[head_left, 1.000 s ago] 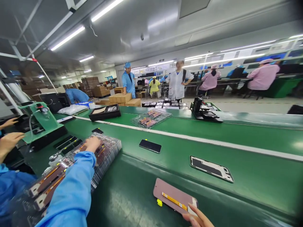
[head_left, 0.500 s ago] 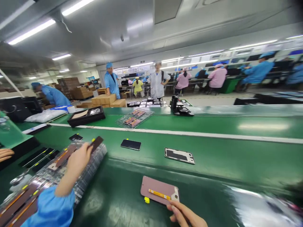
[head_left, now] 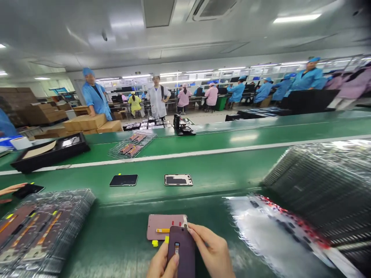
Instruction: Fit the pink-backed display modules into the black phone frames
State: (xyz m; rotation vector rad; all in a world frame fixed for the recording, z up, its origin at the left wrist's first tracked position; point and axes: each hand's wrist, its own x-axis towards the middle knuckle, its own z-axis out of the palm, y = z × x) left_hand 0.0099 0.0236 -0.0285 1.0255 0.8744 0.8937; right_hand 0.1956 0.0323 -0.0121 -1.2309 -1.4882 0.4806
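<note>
My left hand (head_left: 162,262) grips a dark purple-brown phone screen (head_left: 185,256) by its left edge, thumb across the face near a small flex connector. A yellow tab sticks out at that edge. My right hand (head_left: 213,247) is closed at the upper right corner of the same screen, thumb and fingers pinched there. Behind it, partly covered, a pinkish-brown phone screen (head_left: 156,223) lies on the green mat with an orange flex cable, red marks and a yellow tab.
Clear plastic trays (head_left: 78,204) with similar screens stand at left; a tall tray stack (head_left: 327,185) is at right beside a plastic bag (head_left: 261,231). A black-faced phone (head_left: 123,180) and a phone frame (head_left: 178,180) lie ahead. A co-worker's hand (head_left: 11,189) is far left.
My left hand has brought the dark screen from the tray at left to the front. My right hand has moved from the lying screen to the held one. The view has turned right.
</note>
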